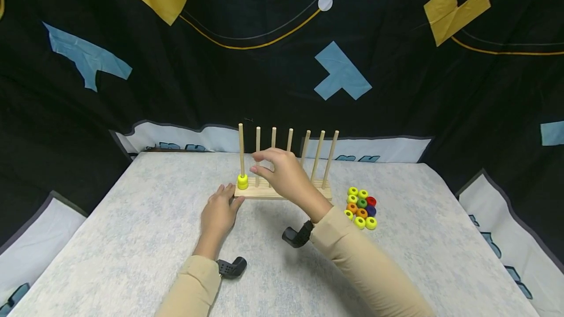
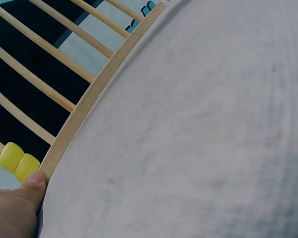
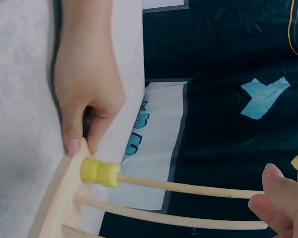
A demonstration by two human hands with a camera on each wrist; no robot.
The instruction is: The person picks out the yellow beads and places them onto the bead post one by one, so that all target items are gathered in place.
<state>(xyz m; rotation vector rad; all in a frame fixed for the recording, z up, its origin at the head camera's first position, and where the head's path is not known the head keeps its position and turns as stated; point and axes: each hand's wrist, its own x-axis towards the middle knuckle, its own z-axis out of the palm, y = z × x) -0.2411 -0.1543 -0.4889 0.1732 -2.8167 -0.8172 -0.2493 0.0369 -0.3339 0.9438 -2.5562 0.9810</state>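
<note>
A wooden peg rack with several upright pegs stands on the table. Two yellow beads sit stacked at the foot of its leftmost peg, also seen in the right wrist view as yellow beads. My left hand pinches the left end of the base, with the thumb on its front edge. Above the rack is my right hand, its thumb and forefinger apart with nothing seen between them. It is near the upper part of the left pegs and hides parts of the middle ones.
Loose beads lie grouped right of the rack: several yellow beads, orange beads, a green bead, a red bead and a dark blue bead. A black cloth hangs behind the pale table.
</note>
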